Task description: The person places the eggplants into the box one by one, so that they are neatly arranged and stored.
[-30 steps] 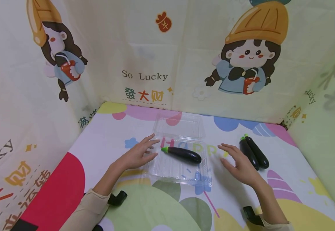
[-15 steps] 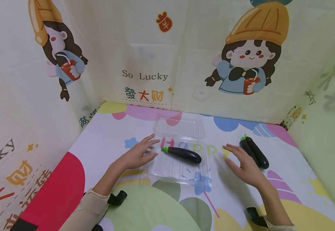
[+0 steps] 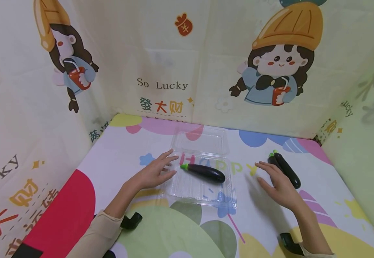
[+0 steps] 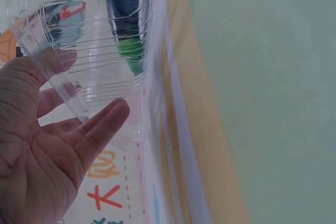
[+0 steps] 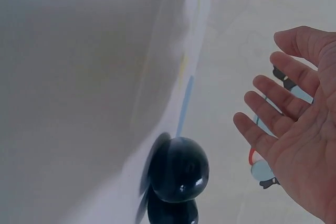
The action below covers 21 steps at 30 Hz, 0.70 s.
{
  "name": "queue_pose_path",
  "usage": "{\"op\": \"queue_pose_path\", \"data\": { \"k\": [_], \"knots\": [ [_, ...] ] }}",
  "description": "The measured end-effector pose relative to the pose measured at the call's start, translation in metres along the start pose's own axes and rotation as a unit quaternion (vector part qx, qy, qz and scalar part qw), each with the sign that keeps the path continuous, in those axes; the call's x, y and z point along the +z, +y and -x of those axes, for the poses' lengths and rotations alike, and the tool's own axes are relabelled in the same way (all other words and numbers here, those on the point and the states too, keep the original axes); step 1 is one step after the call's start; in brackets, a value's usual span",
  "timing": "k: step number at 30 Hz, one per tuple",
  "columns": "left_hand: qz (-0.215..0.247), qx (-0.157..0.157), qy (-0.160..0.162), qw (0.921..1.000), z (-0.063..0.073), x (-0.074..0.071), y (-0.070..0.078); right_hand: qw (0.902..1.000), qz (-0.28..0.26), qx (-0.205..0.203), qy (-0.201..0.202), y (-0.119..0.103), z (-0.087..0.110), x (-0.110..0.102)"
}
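Observation:
An eggplant (image 3: pixel 206 172) with a bright green stem end lies in the base of a clear plastic clamshell box (image 3: pixel 190 193), whose lid (image 3: pixel 201 139) is folded back behind it. My left hand (image 3: pixel 154 172) is at the box's left edge, fingers spread and relaxed; the left wrist view shows its fingers (image 4: pixel 107 127) around the clear side wall. To the right of the box my right hand (image 3: pixel 278 186) hovers with extended fingers and an empty palm. Two more eggplants (image 3: pixel 287 168) lie side by side just beyond it, one partly hidden behind the hand.
The table is covered by a colourful printed cloth (image 3: pixel 161 229). Printed fabric walls (image 3: pixel 216 64) stand at the back and both sides. A black wrist mount (image 3: pixel 131 221) sits under the left forearm, another (image 3: pixel 290 243) by the right.
My right hand has moved to the right, away from the box and closer to the pair of eggplants, covering more of one. My left hand and the boxed eggplant stay put.

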<state>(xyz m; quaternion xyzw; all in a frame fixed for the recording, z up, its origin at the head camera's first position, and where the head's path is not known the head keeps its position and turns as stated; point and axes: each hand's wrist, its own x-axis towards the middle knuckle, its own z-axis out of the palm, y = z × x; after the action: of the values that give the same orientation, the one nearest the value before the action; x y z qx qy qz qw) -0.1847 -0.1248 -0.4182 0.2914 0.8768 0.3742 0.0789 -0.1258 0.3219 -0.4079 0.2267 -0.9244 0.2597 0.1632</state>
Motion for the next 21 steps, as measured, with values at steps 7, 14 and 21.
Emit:
{"op": "queue_pose_path", "data": {
  "k": [7, 14, 21],
  "knots": [
    [0.000, -0.001, 0.001, 1.0000, 0.001, 0.000, 0.000, 0.9999, -0.006, 0.010, -0.006, 0.004, 0.002, -0.001],
    [0.002, 0.005, 0.001, 1.0000, 0.001, 0.001, -0.002, 0.9999, -0.002, 0.013, -0.001, 0.007, 0.005, -0.005],
    [0.000, 0.000, 0.003, 1.0000, -0.001, 0.001, 0.000, 0.9999, 0.008, 0.010, 0.006, 0.015, 0.008, -0.008]
  ]
}}
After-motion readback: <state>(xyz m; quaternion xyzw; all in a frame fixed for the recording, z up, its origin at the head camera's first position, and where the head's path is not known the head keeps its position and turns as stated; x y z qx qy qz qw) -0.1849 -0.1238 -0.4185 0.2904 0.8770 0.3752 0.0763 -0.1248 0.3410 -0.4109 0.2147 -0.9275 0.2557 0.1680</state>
